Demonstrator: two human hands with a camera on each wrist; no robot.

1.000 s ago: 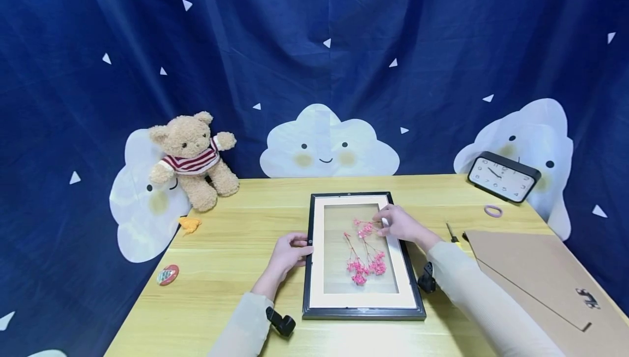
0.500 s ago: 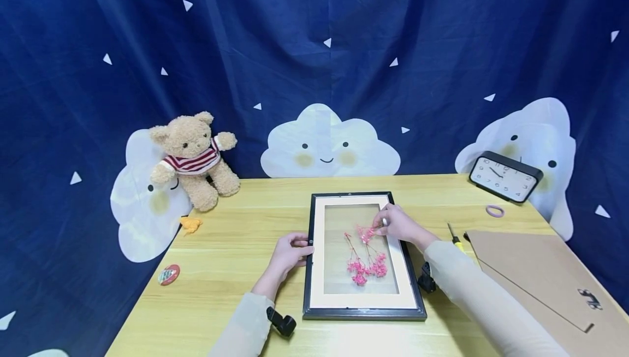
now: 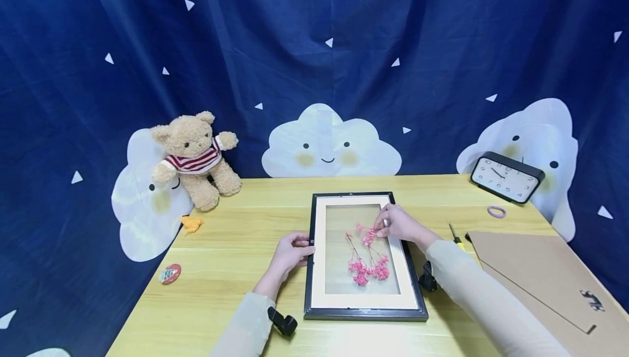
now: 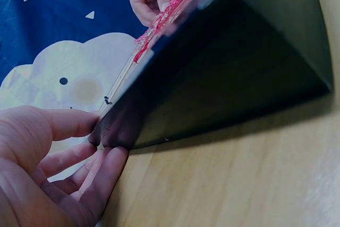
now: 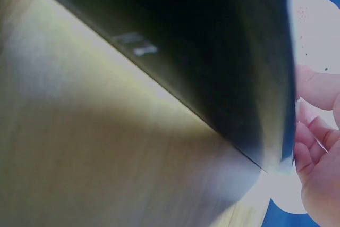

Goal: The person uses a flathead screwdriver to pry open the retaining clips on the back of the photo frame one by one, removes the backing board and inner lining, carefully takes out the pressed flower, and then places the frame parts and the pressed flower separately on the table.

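A black picture frame [image 3: 366, 314] with a white mat [image 3: 318, 283] lies in the middle of the table. My left hand [image 3: 289, 252] grips its left edge; in the left wrist view the thumb is on top and the fingers curl at the underside. Inside the mat opening, my right hand [image 3: 399, 222] reaches over the frame's right side and pinches a pink dried flower sprig [image 3: 368, 238] near the upper right. Further pink flower sprigs [image 3: 361, 279] lie below it, heads toward the front. The left wrist view also shows the pink flowers [image 4: 178, 6] above the frame's dark side [image 4: 212, 78].
To the right are a brown backing board [image 3: 540, 269], a screwdriver [image 3: 458, 241], a purple ring [image 3: 496, 212] and a clock [image 3: 508, 177]. On the left sit a teddy bear [image 3: 196, 158], an orange item [image 3: 191, 224] and a round red badge [image 3: 170, 273].
My right fingers and the pinched flower sprig have shifted slightly toward the front of the frame. My left hand keeps its grip on the frame's left edge.
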